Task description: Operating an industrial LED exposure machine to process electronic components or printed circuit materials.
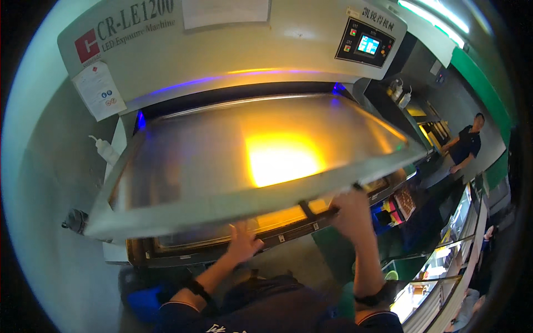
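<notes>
A large lid (189,208) with a pale frame and a shiny metal panel hangs tilted above the bed of a big beige machine (211,50). At the lid's front edge, right of centre, my right hand (351,213) is closed round a dark handle (305,208), whose grip is partly hidden by the fingers. My left hand (242,242) is open with fingers apart, at the front rim of the machine bed (283,237), under the lid. It holds nothing that I can see. An orange-yellow glow reflects off the metal panel and lights the bed.
A control panel (365,43) with a lit screen sits at the machine's upper right. White squeeze bottles stand at the left (105,150) and far right (405,100). A person (466,144) in dark clothes stands at the right. Boxes (397,208) and a lit glass-fronted unit (438,261) are nearer.
</notes>
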Motion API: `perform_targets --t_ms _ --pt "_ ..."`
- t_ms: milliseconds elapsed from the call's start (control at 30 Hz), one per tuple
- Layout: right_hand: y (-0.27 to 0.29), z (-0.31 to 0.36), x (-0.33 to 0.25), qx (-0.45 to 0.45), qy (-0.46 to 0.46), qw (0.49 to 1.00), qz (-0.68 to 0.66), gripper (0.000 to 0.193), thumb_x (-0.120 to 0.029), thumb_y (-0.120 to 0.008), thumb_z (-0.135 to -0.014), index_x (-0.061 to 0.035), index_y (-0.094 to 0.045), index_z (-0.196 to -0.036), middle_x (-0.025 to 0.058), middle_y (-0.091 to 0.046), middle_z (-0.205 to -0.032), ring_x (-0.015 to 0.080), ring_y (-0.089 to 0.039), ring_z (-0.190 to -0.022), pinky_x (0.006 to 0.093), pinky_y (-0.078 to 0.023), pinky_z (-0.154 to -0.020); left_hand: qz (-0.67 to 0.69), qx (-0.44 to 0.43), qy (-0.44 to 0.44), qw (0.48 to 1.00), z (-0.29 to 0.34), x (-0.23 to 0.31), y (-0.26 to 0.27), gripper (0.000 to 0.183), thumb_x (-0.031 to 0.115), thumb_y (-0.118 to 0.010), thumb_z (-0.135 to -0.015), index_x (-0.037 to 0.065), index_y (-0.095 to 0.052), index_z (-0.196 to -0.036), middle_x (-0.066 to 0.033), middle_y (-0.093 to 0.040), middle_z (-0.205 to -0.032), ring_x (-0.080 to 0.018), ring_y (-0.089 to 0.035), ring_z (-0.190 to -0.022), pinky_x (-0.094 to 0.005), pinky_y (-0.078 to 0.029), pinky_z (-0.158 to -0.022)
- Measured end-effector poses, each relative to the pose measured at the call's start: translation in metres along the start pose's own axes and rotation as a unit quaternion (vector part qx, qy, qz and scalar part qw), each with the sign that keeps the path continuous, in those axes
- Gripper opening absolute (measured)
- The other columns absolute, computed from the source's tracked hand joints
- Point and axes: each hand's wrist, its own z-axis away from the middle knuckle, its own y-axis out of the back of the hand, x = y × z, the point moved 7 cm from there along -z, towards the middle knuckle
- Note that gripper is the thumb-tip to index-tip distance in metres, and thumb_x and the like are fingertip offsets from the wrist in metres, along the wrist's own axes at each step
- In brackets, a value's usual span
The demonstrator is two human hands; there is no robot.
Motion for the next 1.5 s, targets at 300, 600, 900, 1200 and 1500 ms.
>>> perform_targets --t_ms 300,600,900,1200,1500 --pt "-0.355 0.103 0.053 -0.393 -0.081 0.911 0.095 0.037 -0.043 -0.072 -0.075 -0.0147 -0.074 -0.099 0.0105 -0.072 -0.101 0.0290 -0.069 -0.096 0.0457 -0.050 -0.083 0.323 -0.340 -0.172 0.866 0.011 0.076 0.027 0.058 0.044 -0.047 -0.100 0.012 -0.039 -0.147 -0.0110 -0.039 -0.151 -0.0279 -0.040 -0.137 -0.0416 -0.029 -0.114" --pt "-0.363 0.102 0.030 -0.427 -0.103 0.893 0.102 0.038 -0.044 -0.072 -0.076 -0.0162 -0.074 -0.101 0.0106 -0.071 -0.102 0.0284 -0.065 -0.105 0.0416 -0.044 -0.093 -0.001 -0.033 0.181 0.983 -0.042 -0.161 0.061 0.072 0.062 -0.036 -0.094 0.023 -0.025 -0.153 -0.0057 -0.013 -0.162 -0.0457 -0.008 -0.145 -0.0680 -0.002 -0.112" --pt "-0.308 0.157 0.002 -0.056 -0.242 0.910 -0.332 0.055 -0.048 -0.069 -0.082 -0.0079 -0.063 -0.119 0.0177 -0.061 -0.119 0.0347 -0.056 -0.115 0.0459 -0.040 -0.103 -0.120 -0.005 0.190 0.974 -0.037 -0.157 0.050 0.077 0.062 -0.043 -0.089 0.020 -0.027 -0.153 -0.0047 -0.012 -0.162 -0.0394 -0.004 -0.148 -0.0640 0.000 -0.115" --pt "-0.362 0.256 0.041 -0.172 -0.336 0.804 -0.460 0.049 -0.037 -0.066 -0.089 -0.0035 -0.060 -0.124 0.0182 -0.063 -0.120 0.0320 -0.062 -0.110 0.0405 -0.050 -0.092 -0.088 0.034 0.250 0.964 -0.049 -0.151 0.018 0.079 0.061 -0.043 -0.089 0.016 -0.027 -0.152 -0.0080 -0.010 -0.162 -0.0405 0.000 -0.148 -0.0662 0.001 -0.113" --pt "-0.314 0.186 0.096 -0.308 -0.072 0.896 -0.311 0.050 -0.041 -0.056 -0.093 -0.0066 -0.057 -0.129 0.0156 -0.062 -0.125 0.0363 -0.058 -0.114 0.0428 -0.045 -0.099 -0.067 0.043 0.058 0.995 -0.063 0.058 -0.036 0.070 0.065 -0.046 -0.087 0.023 -0.046 -0.144 -0.0031 -0.028 -0.157 -0.0354 -0.016 -0.147 -0.0694 -0.006 -0.111"
